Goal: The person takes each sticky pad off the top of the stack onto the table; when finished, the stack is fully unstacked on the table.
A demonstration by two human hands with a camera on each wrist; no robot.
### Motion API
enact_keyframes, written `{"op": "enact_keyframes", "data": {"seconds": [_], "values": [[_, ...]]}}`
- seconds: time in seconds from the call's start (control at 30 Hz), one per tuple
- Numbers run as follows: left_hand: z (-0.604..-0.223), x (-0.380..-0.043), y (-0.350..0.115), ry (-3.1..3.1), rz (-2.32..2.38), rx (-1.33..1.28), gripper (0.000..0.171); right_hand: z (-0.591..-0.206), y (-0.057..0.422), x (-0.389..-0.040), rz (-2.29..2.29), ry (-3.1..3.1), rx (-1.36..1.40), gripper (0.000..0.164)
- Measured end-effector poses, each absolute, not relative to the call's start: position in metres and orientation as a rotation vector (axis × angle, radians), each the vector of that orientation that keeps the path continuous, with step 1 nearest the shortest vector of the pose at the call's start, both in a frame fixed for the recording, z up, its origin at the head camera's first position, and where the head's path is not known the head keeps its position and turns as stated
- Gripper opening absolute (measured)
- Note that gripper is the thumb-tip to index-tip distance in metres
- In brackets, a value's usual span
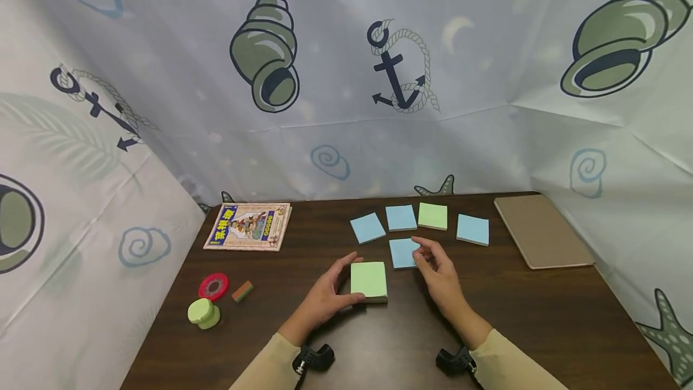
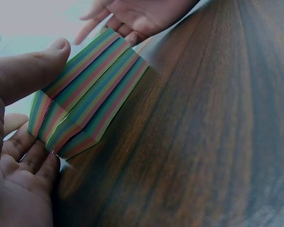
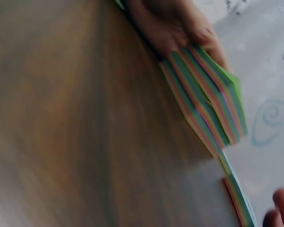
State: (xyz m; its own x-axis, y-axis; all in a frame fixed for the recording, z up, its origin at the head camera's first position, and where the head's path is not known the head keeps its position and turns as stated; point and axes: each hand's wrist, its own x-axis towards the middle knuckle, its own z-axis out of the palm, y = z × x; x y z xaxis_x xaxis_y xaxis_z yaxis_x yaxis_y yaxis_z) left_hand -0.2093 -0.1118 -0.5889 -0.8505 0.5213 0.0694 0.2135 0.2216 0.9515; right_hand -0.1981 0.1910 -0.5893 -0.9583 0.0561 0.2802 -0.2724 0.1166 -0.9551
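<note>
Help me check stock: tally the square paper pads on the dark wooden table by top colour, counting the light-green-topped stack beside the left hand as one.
Blue-topped square paper pads: 4
Light-green-topped: 2 (1 lone square paper pad, 1 striped-sided square paper stack beside the left hand)
Total: 6

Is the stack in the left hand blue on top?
No, the head view shows a light green top on the stack that the left hand holds.
</note>
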Motion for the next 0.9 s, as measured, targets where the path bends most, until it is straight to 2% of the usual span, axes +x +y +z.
{"op": "enact_keyframes", "data": {"seconds": [0.17, 0.4, 0.6, 0.9], "values": [[-0.589, -0.208, -0.113, 2.204, 1.71, 0.679, 0.098, -0.592, 0.171, -0.192, 2.24, -2.036, 0.373, 0.038], [-0.592, -0.207, -0.114, 2.182, 1.741, 0.69, 0.095, -0.591, 0.154, -0.185, 2.454, -2.112, 0.435, 0.058], [-0.593, -0.206, -0.113, 2.197, 1.708, 0.692, 0.095, -0.592, 0.155, -0.186, 2.318, -2.375, 0.488, 0.07], [-0.589, -0.207, -0.113, 2.2, 1.7, 0.674, 0.095, -0.592, 0.158, -0.19, 2.08, -2.565, 0.627, 0.075]]}}
